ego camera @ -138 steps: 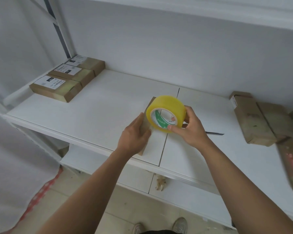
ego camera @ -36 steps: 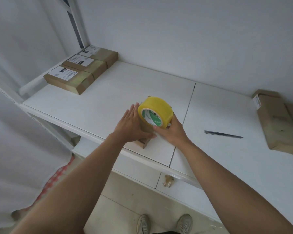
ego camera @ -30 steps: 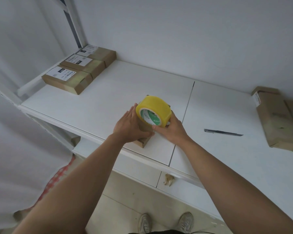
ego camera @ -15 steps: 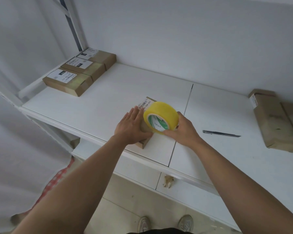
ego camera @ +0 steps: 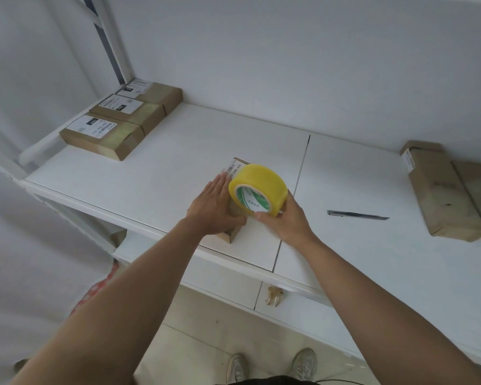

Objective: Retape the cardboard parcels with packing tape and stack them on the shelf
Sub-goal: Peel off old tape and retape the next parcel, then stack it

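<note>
The cardboard parcel (ego camera: 235, 235) lay near the shelf's (ego camera: 150, 173) front edge, its long axis running near to far. The left hand (ego camera: 214, 209) pressed flat on it, fingers straight. The right hand (ego camera: 285, 220) gripped the yellow tape roll (ego camera: 257, 193) on edge atop the parcel. Three labelled parcels (ego camera: 122, 120) sat far left, a utility knife (ego camera: 357, 215) right, brown parcels (ego camera: 442, 195) beyond it.

I see a glossy yellow plastic tape roll (ego camera: 257, 193), matt brown cardboard parcels (ego camera: 122, 119) with white paper labels, a smooth matt white shelf (ego camera: 156, 165) and a dark knife (ego camera: 357, 216).
</note>
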Demonstrator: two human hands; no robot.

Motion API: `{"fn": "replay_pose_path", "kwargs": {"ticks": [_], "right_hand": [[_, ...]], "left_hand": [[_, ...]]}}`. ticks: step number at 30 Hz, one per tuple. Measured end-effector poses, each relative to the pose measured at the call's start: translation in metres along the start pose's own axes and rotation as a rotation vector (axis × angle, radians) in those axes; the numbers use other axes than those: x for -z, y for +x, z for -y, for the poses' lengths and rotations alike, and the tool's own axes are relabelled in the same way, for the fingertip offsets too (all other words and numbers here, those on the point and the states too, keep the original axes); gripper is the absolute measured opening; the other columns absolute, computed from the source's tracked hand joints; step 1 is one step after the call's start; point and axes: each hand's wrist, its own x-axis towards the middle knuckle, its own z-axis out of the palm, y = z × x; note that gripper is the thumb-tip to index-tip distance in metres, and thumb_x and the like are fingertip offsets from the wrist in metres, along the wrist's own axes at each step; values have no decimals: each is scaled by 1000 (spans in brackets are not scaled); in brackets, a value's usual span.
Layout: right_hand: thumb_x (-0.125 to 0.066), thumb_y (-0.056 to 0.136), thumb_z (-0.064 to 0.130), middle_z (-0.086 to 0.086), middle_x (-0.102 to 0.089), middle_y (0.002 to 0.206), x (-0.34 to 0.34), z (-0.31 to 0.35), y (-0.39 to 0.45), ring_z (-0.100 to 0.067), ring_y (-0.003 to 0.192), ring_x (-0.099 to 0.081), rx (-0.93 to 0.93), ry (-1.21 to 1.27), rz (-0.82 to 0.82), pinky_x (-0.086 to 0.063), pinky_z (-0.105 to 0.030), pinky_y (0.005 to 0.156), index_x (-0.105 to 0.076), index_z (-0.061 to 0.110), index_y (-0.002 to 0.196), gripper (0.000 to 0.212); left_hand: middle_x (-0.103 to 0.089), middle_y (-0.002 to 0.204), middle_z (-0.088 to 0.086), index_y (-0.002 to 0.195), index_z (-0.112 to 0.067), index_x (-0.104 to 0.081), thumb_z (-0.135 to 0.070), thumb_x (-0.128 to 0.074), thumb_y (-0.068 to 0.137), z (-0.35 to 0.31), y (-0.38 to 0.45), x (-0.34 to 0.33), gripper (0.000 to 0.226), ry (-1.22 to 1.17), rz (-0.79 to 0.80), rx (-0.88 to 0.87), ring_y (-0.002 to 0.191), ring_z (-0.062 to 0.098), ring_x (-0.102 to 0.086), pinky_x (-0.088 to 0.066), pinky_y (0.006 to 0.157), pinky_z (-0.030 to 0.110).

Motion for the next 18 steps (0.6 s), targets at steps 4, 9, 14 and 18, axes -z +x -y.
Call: {"fn": "replay_pose_path", "kwargs": {"ticks": [4,9,14,18], "right_hand": [[-85,77,30,8,-63,113,8,5,0,-9,100,-62,3,-69,9,-46,-9,71,-47,25,134,68],[-86,74,33,2,-67,106,38,-20,-19,-19,96,-67,-83,-237,-25,-57,-35,81,-52,24,122,59],[-84,73,38,2,-66,108,54,-22,-24,-18,98,-67,-98,-319,5,-57,-42,84,-50,29,119,57],[-83,76,38,2,-64,115,59,-16,-24,-19,106,-65,-84,-353,41,-57,-44,88,-48,26,127,63]], "left_hand": [[10,167,7,158,-10,8,-66,-55,85,-1,-1,2,112,6,6,15,153,17,10,3,124,33],[10,166,11,159,-9,4,-72,-43,89,-3,1,-2,104,39,-13,96,153,19,11,4,125,34],[14,166,12,159,-12,6,-73,-36,87,-3,2,-2,103,86,29,88,153,20,15,4,125,37],[13,166,12,159,-12,6,-82,-18,69,-3,1,0,116,82,27,80,153,21,14,3,125,37]]}}
